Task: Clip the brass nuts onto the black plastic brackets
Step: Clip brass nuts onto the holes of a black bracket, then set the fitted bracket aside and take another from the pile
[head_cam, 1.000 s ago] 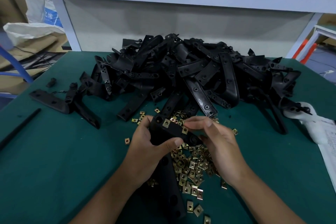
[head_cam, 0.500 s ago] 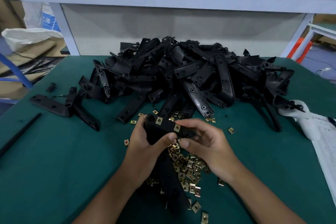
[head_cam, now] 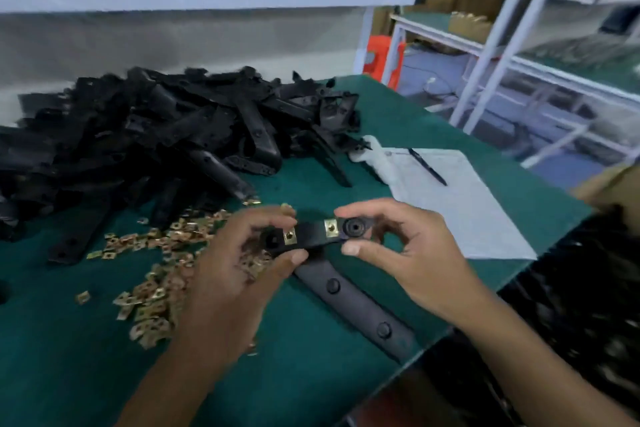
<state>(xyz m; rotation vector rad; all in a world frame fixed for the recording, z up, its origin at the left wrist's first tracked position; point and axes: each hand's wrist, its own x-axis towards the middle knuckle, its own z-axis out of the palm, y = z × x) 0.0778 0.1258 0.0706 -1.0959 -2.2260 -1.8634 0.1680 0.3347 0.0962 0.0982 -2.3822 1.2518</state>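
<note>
A: What do the hands hold?

B: Both hold one black bracket (head_cam: 313, 236) above the green table (head_cam: 311, 374). The left hand (head_cam: 235, 263) grips its left end, with the thumb under and the fingers curled over the top. The right hand (head_cam: 405, 253) pinches the right end between the thumb and the bent fingers. Two brass nuts (head_cam: 330, 228) sit already on the upper arm of the bracket, one near each hand.

A: Is the whole bracket visible?

B: No. The left end is covered by the left fingers. The long lower arm runs down toward the table edge and its tip is hard to see against the dark area there.

A: Where are the other parts?

B: A heap of loose nuts (head_cam: 162, 253) lies on the table, just left of the left hand and partly behind it. The pile of brackets (head_cam: 156, 135) is farther back; it is blurred and cut off at the left border.

A: Anything at the right?

B: A sheet of paper (head_cam: 460, 204) with a pen (head_cam: 427, 166) on it, beside something white (head_cam: 372, 156) that I cannot identify. The black mass (head_cam: 588, 305) below the table edge is too blurred to tell.
</note>
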